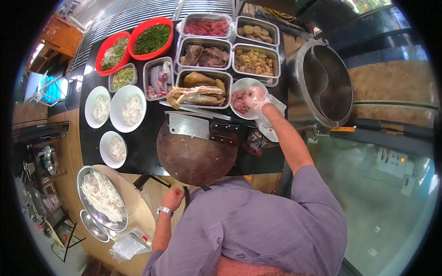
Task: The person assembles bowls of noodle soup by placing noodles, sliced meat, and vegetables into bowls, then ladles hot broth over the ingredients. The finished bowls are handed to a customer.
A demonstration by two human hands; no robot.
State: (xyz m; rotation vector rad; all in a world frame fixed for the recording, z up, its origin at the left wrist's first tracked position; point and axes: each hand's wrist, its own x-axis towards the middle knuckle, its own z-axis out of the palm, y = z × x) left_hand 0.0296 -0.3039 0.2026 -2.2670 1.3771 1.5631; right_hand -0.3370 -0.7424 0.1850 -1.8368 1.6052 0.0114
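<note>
R gloved hand [256, 98] fingers in white meat bowl [244, 84], L hand [172, 198] idle.

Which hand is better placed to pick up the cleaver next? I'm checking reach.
Probably the left hand: it hangs free at the near edge of the board, where the cleaver lies. The gloved right hand is busy in the bowl of meat.
</note>
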